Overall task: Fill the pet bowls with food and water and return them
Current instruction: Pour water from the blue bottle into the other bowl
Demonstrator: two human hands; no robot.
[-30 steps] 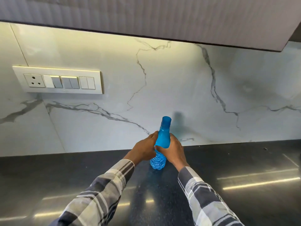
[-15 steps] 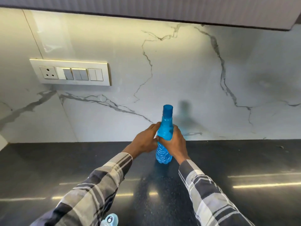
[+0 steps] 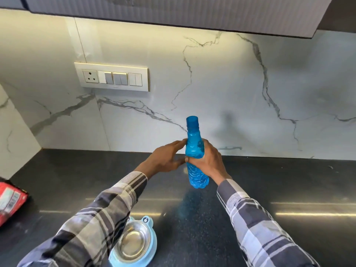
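Both hands are on the bottle (image 3: 194, 149) right now. The right hand (image 3: 208, 160) is wrapped around its middle, thumb across the front and fingers curled round the far side, so that's a proper full grip. The left hand (image 3: 166, 158) comes in from the other side with its fingers (image 3: 178, 144) fairly straight, tips touching the bottle's left side at about the same height. Looks more like steadying than gripping, though I can't tell how hard it's pressing.

The bottle is see-through blue plastic, upright, with a smooth upper part and a bumpy textured lower half. Its cap (image 3: 192, 121) is on, same blue. The base looks like it's sitting on the counter (image 3: 269, 182) or just off it, can't say which from here. It's near the back, close to the marble wall (image 3: 221, 89).

Both sleeves are a grey and white plaid.

Closer to the person, under the left forearm, there's 1 pet bowl (image 3: 134, 241): a shiny steel dish set in a pale blue holder. The dish looks dry, nothing in it that I can see. It's well apart from the bottle.

Off at the left edge of the counter there's a red packet (image 3: 10, 201), partly cut off from view. On the wall up left is a switch plate (image 3: 112, 77) with 1 socket and a row of switches. A dark cabinet (image 3: 173, 12) hangs above, with light glowing out from under it.
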